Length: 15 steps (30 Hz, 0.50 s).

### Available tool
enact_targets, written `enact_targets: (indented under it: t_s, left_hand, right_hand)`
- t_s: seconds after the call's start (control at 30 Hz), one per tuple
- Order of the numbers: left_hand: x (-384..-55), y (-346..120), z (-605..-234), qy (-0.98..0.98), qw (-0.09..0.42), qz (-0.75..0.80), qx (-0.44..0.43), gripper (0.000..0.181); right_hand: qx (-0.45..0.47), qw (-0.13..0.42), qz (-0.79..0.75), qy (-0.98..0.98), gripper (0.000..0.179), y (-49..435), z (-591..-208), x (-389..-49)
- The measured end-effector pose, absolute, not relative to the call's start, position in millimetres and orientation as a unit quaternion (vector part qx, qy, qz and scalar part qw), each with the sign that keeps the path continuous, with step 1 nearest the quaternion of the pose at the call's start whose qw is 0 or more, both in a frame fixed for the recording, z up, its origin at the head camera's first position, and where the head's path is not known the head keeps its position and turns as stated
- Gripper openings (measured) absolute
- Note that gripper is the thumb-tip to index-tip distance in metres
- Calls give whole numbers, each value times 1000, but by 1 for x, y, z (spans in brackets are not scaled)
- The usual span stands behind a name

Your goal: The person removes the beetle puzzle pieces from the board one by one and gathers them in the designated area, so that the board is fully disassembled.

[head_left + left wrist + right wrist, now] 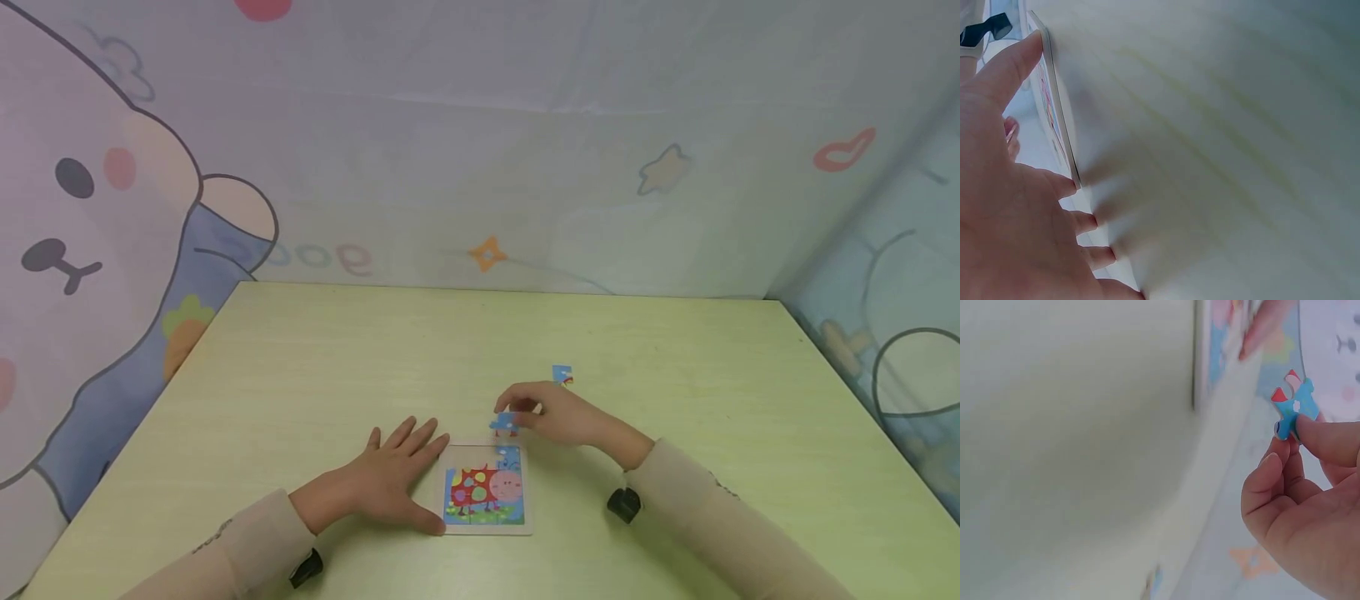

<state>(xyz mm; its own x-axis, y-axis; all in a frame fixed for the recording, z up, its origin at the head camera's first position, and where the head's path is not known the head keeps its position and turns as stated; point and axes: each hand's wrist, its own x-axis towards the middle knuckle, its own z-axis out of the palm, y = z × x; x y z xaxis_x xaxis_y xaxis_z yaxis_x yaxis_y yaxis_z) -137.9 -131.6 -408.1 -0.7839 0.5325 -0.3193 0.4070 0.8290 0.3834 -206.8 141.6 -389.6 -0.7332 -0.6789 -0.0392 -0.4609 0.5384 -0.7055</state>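
Observation:
A square jigsaw puzzle board point(487, 532) with a pale frame lies on the table, most of its ladybug picture filled in. Bare board shows at its upper left. Spread flat, my left hand point(390, 479) rests with the thumb and a finger at the board's left edge; the left wrist view shows that thumb point(1013, 69) against the rim. Just above the board's top edge, my right hand point(558, 414) pinches a blue puzzle piece point(503, 423) with red marks. In the right wrist view the piece point(1297, 406) sits between thumb and fingers, raised off the table.
Another blue puzzle piece point(562, 374) lies on the table point(360, 358) beyond my right hand. A printed cloth point(450, 167) hangs behind the table's far edge. Black straps with small devices point(624, 505) show at both wrists.

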Motion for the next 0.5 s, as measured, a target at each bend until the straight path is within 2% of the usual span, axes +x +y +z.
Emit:
enact_targets:
  t_s: [0.27, 0.5]
  left_hand:
    - [-138, -132, -408, 933, 209, 147, 254, 107]
    - [-137, -131, -407, 933, 211, 146, 252, 107]
  right_hand:
    - [-295, 119, -356, 879, 22, 184, -370, -234]
    - [-244, 111, -349, 898, 25, 221, -369, -254]
